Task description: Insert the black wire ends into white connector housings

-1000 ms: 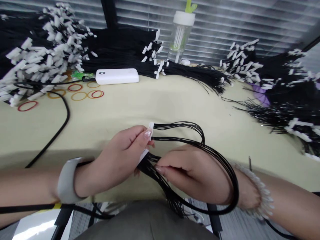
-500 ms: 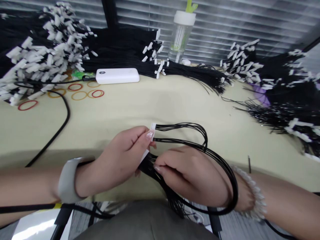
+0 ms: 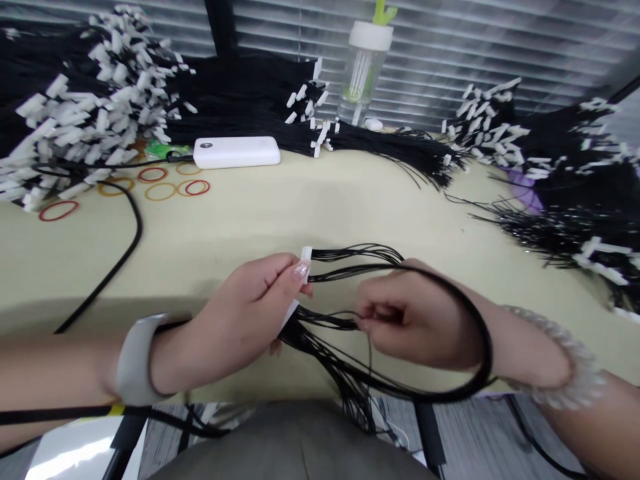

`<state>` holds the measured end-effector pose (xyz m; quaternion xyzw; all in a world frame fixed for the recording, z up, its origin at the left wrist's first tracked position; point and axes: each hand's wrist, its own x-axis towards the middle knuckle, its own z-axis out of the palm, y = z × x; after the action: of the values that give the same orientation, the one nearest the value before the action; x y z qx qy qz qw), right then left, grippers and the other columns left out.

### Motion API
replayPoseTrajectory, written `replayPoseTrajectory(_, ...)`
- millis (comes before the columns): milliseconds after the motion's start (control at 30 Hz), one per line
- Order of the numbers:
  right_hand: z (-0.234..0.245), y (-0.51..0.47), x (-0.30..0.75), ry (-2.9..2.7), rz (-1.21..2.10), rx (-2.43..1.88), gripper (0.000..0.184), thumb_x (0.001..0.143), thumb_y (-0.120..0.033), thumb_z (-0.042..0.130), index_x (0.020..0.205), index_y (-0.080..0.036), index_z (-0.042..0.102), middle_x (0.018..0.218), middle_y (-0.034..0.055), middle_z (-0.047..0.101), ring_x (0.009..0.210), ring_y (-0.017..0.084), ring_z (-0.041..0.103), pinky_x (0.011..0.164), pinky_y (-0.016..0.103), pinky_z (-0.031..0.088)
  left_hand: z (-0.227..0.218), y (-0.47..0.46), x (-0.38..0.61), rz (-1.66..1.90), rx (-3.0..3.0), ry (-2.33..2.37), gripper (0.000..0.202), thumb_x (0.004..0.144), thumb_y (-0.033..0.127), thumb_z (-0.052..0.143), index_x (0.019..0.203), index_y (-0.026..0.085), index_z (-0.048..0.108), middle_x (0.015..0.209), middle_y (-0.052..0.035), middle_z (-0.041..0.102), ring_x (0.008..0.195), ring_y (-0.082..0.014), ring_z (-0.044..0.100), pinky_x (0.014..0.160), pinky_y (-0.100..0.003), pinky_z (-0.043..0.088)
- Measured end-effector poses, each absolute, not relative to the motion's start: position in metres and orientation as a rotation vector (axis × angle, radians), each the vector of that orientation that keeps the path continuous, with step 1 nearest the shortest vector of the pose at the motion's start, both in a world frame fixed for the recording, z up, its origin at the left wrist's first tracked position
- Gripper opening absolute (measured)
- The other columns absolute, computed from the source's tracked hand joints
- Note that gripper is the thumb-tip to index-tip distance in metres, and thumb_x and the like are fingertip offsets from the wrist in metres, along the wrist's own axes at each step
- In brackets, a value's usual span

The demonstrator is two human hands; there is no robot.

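Between thumb and fingers, my left hand (image 3: 250,300) grips a white connector (image 3: 306,256) with thin black wires coming out of its right side. A second white piece (image 3: 290,312) shows just below, partly hidden by the same hand. My right hand (image 3: 415,317) is closed, pinching a few of the black wires (image 3: 330,321) that run from the lower white piece. A long loop of black wires (image 3: 483,333) passes over the right wrist and curves back below it. Loose wire ends (image 3: 357,403) hang over the table's near edge.
Piles of black wires with white connectors lie at back left (image 3: 100,100) and right (image 3: 490,127). A white power bank (image 3: 237,152), rubber bands (image 3: 160,191) and a bottle (image 3: 363,70) stand or lie toward the back. A thick black cable (image 3: 115,267) crosses the table (image 3: 240,213) at left.
My right hand has moved right and up, away from the left, drawing a few wires out straight. The loop has shifted with it. My left hand has stayed in place.
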<state>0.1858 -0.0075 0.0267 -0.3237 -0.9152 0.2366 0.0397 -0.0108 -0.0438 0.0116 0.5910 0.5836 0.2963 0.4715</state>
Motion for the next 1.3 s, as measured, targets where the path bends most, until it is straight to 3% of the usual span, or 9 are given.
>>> replayPoseTrajectory(133,0.043,0.011,0.207,-2.495,0.737,-1.261,0.008,0.071,-0.021,0.053,0.065,-0.016,0.054,0.043,-0.006,0.044,0.038,0.002,0.036,0.035,0.013,0.027,0.011,-0.045,-0.011,0.742,1.384,1.427,0.031,0.083,0.042,0.033,0.069,0.018,0.048,0.049,0.0054,0.04,0.034,-0.0069,0.04,0.031,-0.016,0.035)
replayPoseTrajectory(267,0.049,0.027,0.221,-1.913,0.41,-1.292,0.012,0.07,-0.023,0.056,0.074,-0.014,0.063,0.049,-0.0015,0.053,0.04,0.005,0.046,0.038,0.016,0.032,0.012,-0.045,-0.011,0.731,1.408,1.443,0.031,0.082,0.041,0.034,0.068,0.019,0.048,0.051,0.0047,0.044,0.035,-0.0067,0.04,0.031,-0.015,0.034)
replayPoseTrajectory(433,0.057,0.04,0.225,-1.387,0.667,-0.934,0.022,0.072,-0.01,0.049,0.087,-0.016,0.064,0.097,0.0047,0.06,0.077,0.013,0.058,0.062,0.027,0.041,0.012,-0.043,-0.012,0.724,1.462,1.474,0.032,0.083,0.042,0.033,0.067,0.019,0.048,0.05,0.0045,0.044,0.038,-0.0073,0.042,0.033,-0.015,0.034)
replayPoseTrajectory(567,0.063,0.036,0.222,-1.154,0.758,-1.051,0.027,0.078,-0.015,0.042,0.094,-0.022,0.062,0.1,0.0008,0.06,0.057,0.003,0.055,0.042,0.021,0.03,0.012,-0.043,-0.011,0.708,1.443,1.463,0.032,0.083,0.042,0.032,0.067,0.019,0.047,0.045,0.0053,0.038,0.036,-0.0078,0.041,0.033,-0.015,0.034)
replayPoseTrajectory(667,0.055,0.024,0.214,-1.335,0.707,-1.008,0.033,0.079,-0.02,0.046,0.11,-0.03,0.051,0.078,-0.0034,0.063,0.046,0.004,0.052,0.036,0.02,0.02,0.012,-0.044,-0.011,0.704,1.412,1.445,0.032,0.083,0.042,0.032,0.068,0.019,0.048,0.046,0.0054,0.039,0.037,-0.0076,0.041,0.034,-0.016,0.034)
replayPoseTrajectory(733,0.046,0.014,0.205,-1.555,0.713,-0.951,0.028,0.08,-0.021,0.047,0.107,-0.027,0.049,0.07,-0.0031,0.062,0.045,0.004,0.051,0.035,0.017,0.026,0.011,-0.045,-0.011,0.722,1.392,1.438,0.032,0.083,0.042,0.033,0.068,0.019,0.048,0.049,0.0054,0.041,0.037,-0.0069,0.041,0.034,-0.016,0.034)
replayPoseTrajectory(833,0.035,0.002,0.193,-2.004,0.639,-0.951,0.006,0.076,-0.018,0.053,0.082,-0.019,0.053,0.069,-0.0009,0.06,0.051,0.005,0.053,0.045,0.018,0.041,0.009,-0.045,-0.012,0.737,1.364,1.417,0.032,0.082,0.044,0.034,0.068,0.019,0.048,0.049,0.0057,0.041,0.035,-0.0067,0.041,0.033,-0.016,0.034)
replayPoseTrajectory(900,0.031,-0.003,0.186,-2.265,0.5,-0.942,0.002,0.075,-0.017,0.055,0.073,-0.017,0.054,0.069,-0.0008,0.058,0.061,0.007,0.054,0.055,0.018,0.043,0.009,-0.045,-0.012,0.736,1.358,1.399,0.032,0.082,0.044,0.034,0.067,0.019,0.047,0.047,0.006,0.04,0.034,-0.0068,0.04,0.032,-0.016,0.034)
replayPoseTrajectory(1300,0.022,-0.007,0.175,-2.407,0.283,-0.904,0.007,0.08,-0.019,0.045,0.076,-0.02,0.051,0.07,-0.0005,0.056,0.066,0.008,0.051,0.058,0.021,0.039,0.012,-0.044,-0.01,0.736,1.376,1.348,0.033,0.083,0.04,0.033,0.06,0.018,0.043,0.043,0.0064,0.036,0.032,-0.0059,0.037,0.03,-0.014,0.031)
